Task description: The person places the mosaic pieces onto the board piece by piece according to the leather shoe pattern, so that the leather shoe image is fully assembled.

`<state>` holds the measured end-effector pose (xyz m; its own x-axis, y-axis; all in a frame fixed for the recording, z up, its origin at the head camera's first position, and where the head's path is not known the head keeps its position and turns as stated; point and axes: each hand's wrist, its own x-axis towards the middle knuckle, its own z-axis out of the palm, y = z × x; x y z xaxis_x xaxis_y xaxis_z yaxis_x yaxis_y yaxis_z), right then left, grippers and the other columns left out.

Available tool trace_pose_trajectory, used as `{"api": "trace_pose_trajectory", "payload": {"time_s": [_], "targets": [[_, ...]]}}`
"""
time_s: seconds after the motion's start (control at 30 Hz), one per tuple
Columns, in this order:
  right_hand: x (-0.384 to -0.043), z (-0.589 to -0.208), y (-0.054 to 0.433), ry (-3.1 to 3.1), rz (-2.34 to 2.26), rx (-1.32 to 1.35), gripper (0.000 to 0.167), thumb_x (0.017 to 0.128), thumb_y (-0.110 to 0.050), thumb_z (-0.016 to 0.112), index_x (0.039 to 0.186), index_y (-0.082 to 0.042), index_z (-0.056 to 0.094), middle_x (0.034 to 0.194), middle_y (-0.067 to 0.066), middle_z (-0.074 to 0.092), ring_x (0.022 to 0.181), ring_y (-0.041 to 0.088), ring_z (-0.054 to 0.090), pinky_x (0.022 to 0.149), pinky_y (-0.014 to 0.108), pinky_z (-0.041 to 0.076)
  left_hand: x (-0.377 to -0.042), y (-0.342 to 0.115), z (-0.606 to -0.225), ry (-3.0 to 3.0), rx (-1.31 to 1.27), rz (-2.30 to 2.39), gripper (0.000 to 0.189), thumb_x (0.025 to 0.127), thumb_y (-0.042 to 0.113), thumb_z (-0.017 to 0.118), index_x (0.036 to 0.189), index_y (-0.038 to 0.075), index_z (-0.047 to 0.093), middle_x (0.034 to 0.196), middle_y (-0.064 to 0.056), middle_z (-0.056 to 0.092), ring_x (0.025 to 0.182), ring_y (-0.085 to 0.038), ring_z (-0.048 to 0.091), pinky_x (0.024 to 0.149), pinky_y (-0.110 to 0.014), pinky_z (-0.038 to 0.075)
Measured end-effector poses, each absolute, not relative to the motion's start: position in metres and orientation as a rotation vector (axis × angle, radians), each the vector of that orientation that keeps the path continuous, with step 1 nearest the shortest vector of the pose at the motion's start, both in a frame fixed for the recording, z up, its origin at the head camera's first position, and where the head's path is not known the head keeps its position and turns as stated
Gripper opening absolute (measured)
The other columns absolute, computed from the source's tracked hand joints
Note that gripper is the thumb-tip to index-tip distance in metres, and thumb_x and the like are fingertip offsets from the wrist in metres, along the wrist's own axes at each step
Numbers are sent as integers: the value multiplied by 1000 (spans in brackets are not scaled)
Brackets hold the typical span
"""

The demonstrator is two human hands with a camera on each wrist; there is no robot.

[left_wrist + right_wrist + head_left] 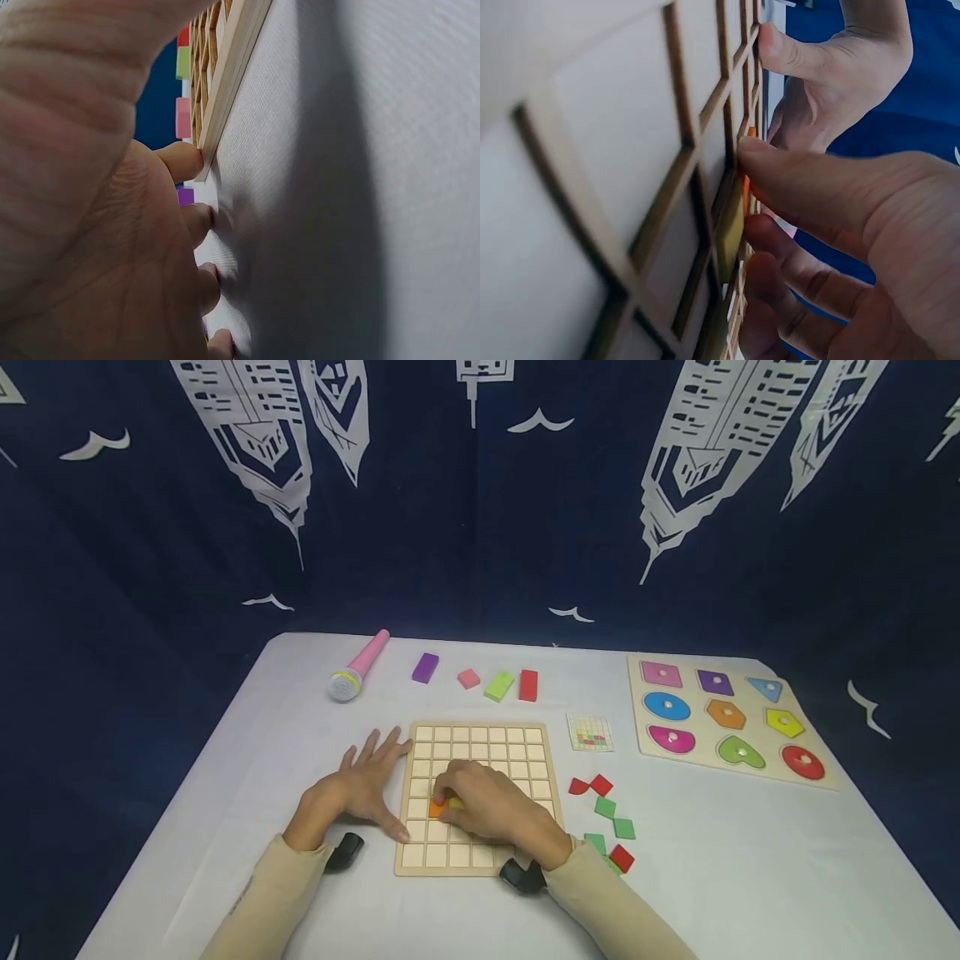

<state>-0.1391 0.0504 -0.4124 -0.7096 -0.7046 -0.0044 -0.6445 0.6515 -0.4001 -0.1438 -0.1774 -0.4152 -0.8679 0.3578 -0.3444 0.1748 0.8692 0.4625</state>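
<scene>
A wooden grid board (427,856) lies on the white table. My left hand (363,785) spreads its fingers along the board's left side, with the thumb and index fingertip at its edge. Over the grid, my right hand (487,802) pinches an orange tile (746,180) between thumb and fingers, low against the cells. Right by those fingertips sits a yellow tile (731,240) in a cell. Orange also shows in a cell (436,811) left of the right hand. That hand covers several cells, so what lies beneath it is hidden.
Red and green tiles (624,828) lie scattered right of the board, below a small pattern card (590,732). Behind the board are a pink microphone (360,667) and purple (425,667), pink, green and red blocks (528,685). A shape puzzle (708,760) lies at right.
</scene>
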Motion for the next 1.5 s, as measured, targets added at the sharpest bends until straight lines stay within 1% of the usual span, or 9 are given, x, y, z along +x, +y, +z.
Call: {"api": "trace_pose_trajectory", "payload": {"time_s": [0.17,0.3,0.4,0.53,0.7,0.8,1.0,1.27,1.5], "targets": [[-138,-408,51,2701,-550,-1077,6,88,-23,78,89,-20,73,94,-9,61,84,8,54,76,23,51,-144,-177,-414,2618,390,605,143,50,52,97,160,7,16,168,-20,-2,153,-46,-8,119,-70,0],[-136,-399,61,2652,-524,-1158,15,87,-22,79,101,-17,77,99,-8,64,87,6,56,82,24,53,-144,-177,-413,2626,379,594,143,51,53,96,160,8,17,168,-20,-2,153,-46,-7,120,-69,0],[-134,-393,78,2614,-556,-1181,22,87,-23,78,108,-16,76,103,-7,67,89,6,57,84,24,53,-144,-176,-412,2633,371,591,143,50,53,96,160,9,17,169,-19,-2,154,-45,-7,120,-69,0],[-131,-389,111,2609,-619,-1135,23,88,-25,78,109,-16,75,104,-7,69,89,8,59,83,26,53,-144,-178,-411,2638,357,598,144,48,51,97,160,9,17,168,-19,-1,154,-45,-7,120,-69,-1],[-128,-388,152,2652,-611,-1031,24,87,-24,79,109,-15,74,105,-8,69,94,9,60,86,30,55,-141,-179,-412,2639,347,609,145,47,50,98,160,8,18,168,-20,0,153,-46,-7,119,-70,-1],[-128,-389,175,2692,-574,-955,25,85,-24,80,108,-16,75,104,-9,68,94,9,60,87,33,56,-140,-180,-414,2639,348,618,145,47,51,98,160,8,18,168,-20,0,153,-46,-7,119,-70,-1],[-128,-391,214,2746,-535,-799,12,85,-21,80,94,-22,73,95,-14,65,89,10,57,83,32,56,-140,-180,-415,2637,367,626,144,48,51,98,160,9,18,168,-20,0,153,-46,-6,119,-70,0],[-128,-399,245,2790,-536,-605,20,78,-18,85,90,-21,69,99,-8,65,91,13,57,87,39,58,-141,-178,-415,2640,379,604,144,48,52,98,160,8,17,168,-20,0,153,-47,-6,119,-71,1],[-125,-407,255,2790,-554,-542,21,77,-17,85,85,-23,67,96,-7,63,90,14,55,88,40,56,-139,-176,-416,2643,385,595,144,48,51,98,159,8,18,168,-19,1,153,-46,-5,119,-71,1]]}}
